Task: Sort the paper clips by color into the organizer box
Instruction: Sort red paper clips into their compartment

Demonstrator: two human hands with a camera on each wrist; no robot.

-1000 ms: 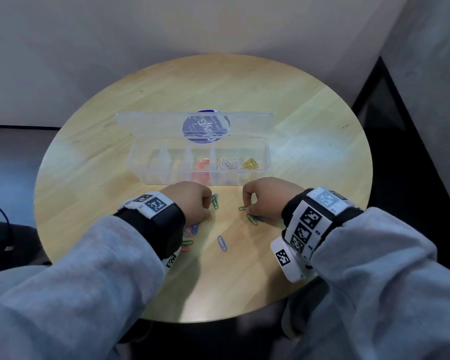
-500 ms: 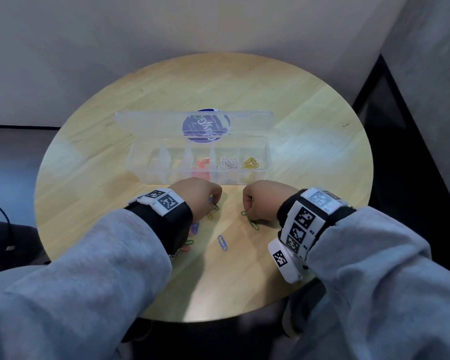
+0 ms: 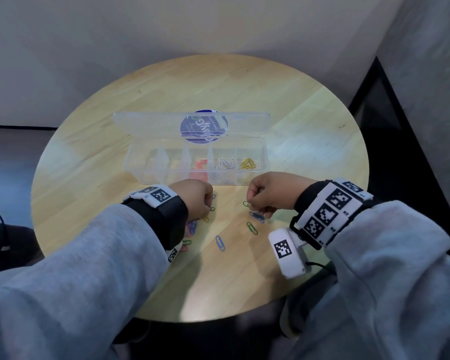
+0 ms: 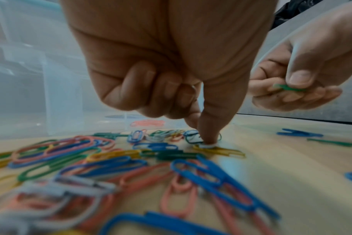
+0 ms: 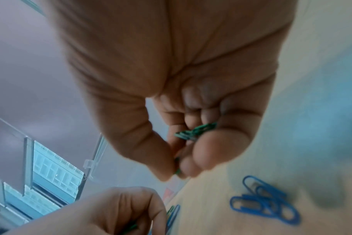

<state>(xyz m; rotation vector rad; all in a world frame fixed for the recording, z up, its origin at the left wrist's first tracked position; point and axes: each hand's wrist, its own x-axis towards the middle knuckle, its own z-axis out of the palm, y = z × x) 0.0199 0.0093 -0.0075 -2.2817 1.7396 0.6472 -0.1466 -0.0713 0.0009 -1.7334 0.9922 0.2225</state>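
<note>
The left hand is hovering low over a loose pile of paper clips on the round wooden desk, its outer fingers curling into the palm while the thumb and forefinger are pointing down and pressing on a yellow clip at the far edge of the pile; the grip is closing there, though the frames are not showing plainly whether a clip is actually being pinched. The right hand is staying raised just above the desk, its grip clenching around several green clips between thumb and curled fingers. A few blue clips are lying on the desk just beside that hand, and a single green clip and a single blue clip are lying between the two wrists. The clear organizer box is sitting just beyond both hands with its lid lying open toward the wall; red clips, white clips and yellow clips are resting in three neighbouring compartments on its right side.
</note>
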